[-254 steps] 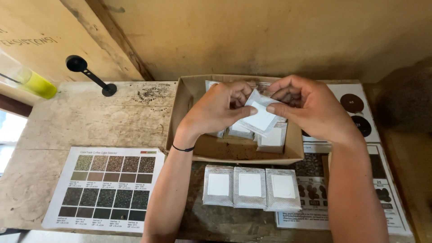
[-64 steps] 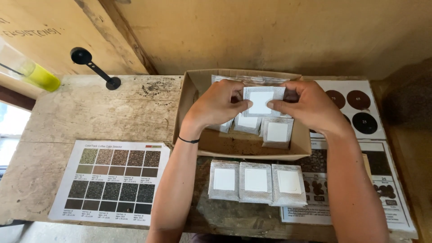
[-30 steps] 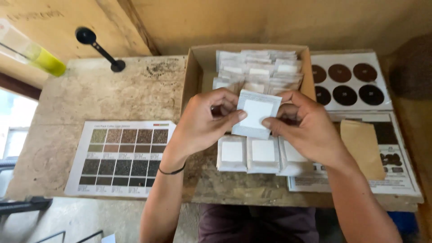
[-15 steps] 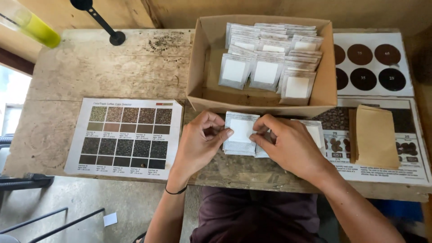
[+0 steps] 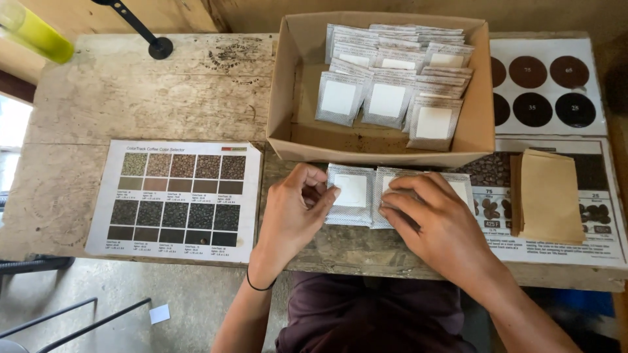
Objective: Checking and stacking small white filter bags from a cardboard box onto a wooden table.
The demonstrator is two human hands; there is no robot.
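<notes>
On the front edge of the weathered wooden worktop (image 5: pixel 163 98), just below the cardboard box (image 5: pixel 481 124), we see a short row of silver sachets (image 5: pixel 356 193) with white label panels lying flat and touching side by side. Our left hand (image 5: pixel 291 219) rests at the left end of the row, its fingers (image 5: pixel 320 196) curled and pressed together against the edge of the leftmost sachet, thumb and forefinger nipping its border. Our right hand (image 5: pixel 438 225) lies palm-down over the sachets further right, fingers (image 5: pixel 409 196) held close together and pressing flat on them, so that we cannot tell how many lie beneath. A thin dark band circles the left wrist. Inside the box, more of the same sachets (image 5: pixel 392 85) stand tilted in overlapping rows toward the back and right. Left of the hands lies a printed colour chart (image 5: pixel 176 196) of brown squares. To the right, a plain tan paper bag (image 5: pixel 546 196) rests on a printed sheet, and beyond it a card with dark brown discs (image 5: pixel 549 88). At the far left corner sit a yellow-green bottle (image 5: pixel 36 33) and a black scoop (image 5: pixel 140 29).
</notes>
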